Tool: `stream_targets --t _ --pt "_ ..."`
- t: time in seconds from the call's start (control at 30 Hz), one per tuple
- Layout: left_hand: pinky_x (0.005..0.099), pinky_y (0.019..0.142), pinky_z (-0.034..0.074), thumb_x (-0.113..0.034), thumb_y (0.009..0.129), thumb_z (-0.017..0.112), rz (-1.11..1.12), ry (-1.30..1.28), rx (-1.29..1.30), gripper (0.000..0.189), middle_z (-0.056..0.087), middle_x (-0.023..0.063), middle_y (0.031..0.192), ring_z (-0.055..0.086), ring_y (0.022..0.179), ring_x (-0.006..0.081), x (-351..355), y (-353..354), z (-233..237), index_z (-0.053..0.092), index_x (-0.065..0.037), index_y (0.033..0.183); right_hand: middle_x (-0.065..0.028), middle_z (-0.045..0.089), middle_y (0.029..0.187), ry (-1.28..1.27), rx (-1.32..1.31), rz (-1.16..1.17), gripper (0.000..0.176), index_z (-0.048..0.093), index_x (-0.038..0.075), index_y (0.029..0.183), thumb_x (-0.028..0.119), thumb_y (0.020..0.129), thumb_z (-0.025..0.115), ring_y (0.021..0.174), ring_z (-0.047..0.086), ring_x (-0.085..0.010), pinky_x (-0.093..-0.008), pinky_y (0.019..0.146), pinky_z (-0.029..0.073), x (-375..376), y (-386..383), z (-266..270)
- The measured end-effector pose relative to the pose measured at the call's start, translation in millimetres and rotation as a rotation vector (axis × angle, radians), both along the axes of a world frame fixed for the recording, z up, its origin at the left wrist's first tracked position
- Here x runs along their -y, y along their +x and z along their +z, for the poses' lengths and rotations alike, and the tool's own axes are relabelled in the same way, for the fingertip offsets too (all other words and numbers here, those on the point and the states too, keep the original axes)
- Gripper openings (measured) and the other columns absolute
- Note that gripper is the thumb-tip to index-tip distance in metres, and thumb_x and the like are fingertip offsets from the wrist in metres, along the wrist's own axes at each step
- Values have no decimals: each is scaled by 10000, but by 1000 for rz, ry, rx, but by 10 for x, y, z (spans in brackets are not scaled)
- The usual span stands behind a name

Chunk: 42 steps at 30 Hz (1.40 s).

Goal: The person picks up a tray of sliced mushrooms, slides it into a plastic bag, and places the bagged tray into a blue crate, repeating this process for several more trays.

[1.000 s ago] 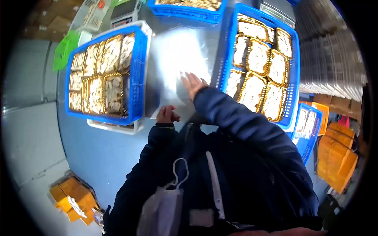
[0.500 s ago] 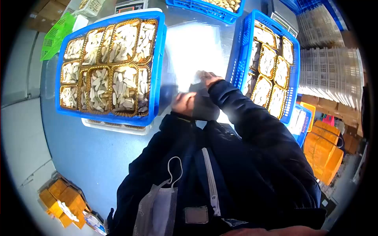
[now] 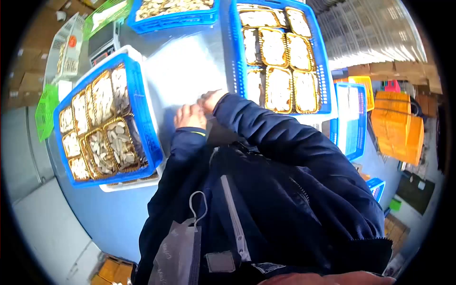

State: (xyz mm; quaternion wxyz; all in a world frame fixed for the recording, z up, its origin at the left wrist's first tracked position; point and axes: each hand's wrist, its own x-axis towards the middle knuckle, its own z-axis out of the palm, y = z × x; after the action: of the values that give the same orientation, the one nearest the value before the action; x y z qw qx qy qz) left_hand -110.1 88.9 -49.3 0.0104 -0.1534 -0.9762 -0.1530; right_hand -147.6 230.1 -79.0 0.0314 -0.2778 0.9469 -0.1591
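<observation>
A stack of clear plastic sheets or bags (image 3: 183, 59), bright with glare, lies on the metal table between two blue crates. My left hand (image 3: 190, 117) rests palm down at its near edge, fingers stretched forward. Just to the right, my right hand (image 3: 212, 100) has its fingers bent together at the same edge; glare and the fingers hide what is in them. In the left blue crate (image 3: 151, 142) sit gold-rimmed trays (image 3: 100, 152) of pale sliced pieces, perhaps mushrooms. Similar filled trays (image 3: 278, 88) fill the right blue crate (image 3: 323, 61).
A blue crate of round pale pieces (image 3: 173, 23) stands at the far side. Near the left crate are a scale (image 3: 105, 47), a white basket (image 3: 71, 50) and a green basket (image 3: 46, 111). Stacked clear trays (image 3: 370, 33) rise at the right, with orange boxes (image 3: 396, 128) beyond.
My view has turned to the right, so the crates appear shifted left. Both hands remain at the sheets' near edge; the left fingers now lie extended and closer to the right hand.
</observation>
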Motion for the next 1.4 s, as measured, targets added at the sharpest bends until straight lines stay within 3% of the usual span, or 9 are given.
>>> stream_targets --t 0.33,0.53,0.7,0.83,0.93,1.0,1.17,1.27,1.4 --pt "428 752 413 -231 741 503 86 -136 59 219 550 107 927 507 895 304 -142 100 64 591 -45 817 -131 628 901 63 385 -9 233 613 148 950 211 776 472 856 608 -281 -382 732 484 -88 225 296" --pt "420 736 423 -231 718 514 106 -238 200 192 548 108 864 526 843 305 -29 86 86 595 -114 847 -81 621 772 12 150 28 194 585 145 921 186 772 467 774 610 -249 -365 652 493 -183 297 365" --pt "405 720 443 -237 690 586 33 171 53 222 548 146 872 527 833 328 150 97 -240 595 -117 877 -4 566 657 -139 -312 159 138 571 136 802 163 676 520 670 573 -183 -304 590 488 -112 417 344" --pt "424 765 420 -172 652 590 210 -9 312 255 551 149 890 523 851 331 487 68 -526 581 -136 904 16 541 646 -286 -409 210 121 561 135 770 157 657 523 660 536 -161 -277 582 475 -190 368 507" --pt "411 763 421 -151 642 595 53 324 188 303 539 142 964 514 880 322 441 137 -572 570 -138 944 27 539 627 -320 -476 225 108 556 139 747 169 647 531 655 532 -154 -278 560 466 -173 370 484" --pt "407 805 414 -142 657 610 234 205 163 340 525 139 1000 492 956 321 75 254 -34 554 -130 992 39 539 629 -366 -453 263 77 532 142 705 168 632 535 689 526 -145 -270 558 456 -111 373 502" --pt "446 822 400 -204 719 567 502 -25 400 391 529 165 1043 506 968 337 421 319 -277 497 -161 1102 18 551 688 -329 -438 305 113 522 113 722 143 613 527 730 513 -152 -266 612 467 -206 390 642" --pt "460 764 423 -224 723 547 414 308 209 404 575 176 969 546 910 335 499 425 -379 483 -188 1120 19 547 685 -396 -433 246 114 526 108 724 140 614 522 734 513 -157 -259 621 462 -259 337 693" --pt "373 586 467 -228 778 518 707 305 661 329 591 114 674 587 631 270 172 148 13 548 -208 1105 8 542 741 -457 -446 380 202 558 103 817 121 621 516 762 510 -166 -281 668 459 -252 309 698"
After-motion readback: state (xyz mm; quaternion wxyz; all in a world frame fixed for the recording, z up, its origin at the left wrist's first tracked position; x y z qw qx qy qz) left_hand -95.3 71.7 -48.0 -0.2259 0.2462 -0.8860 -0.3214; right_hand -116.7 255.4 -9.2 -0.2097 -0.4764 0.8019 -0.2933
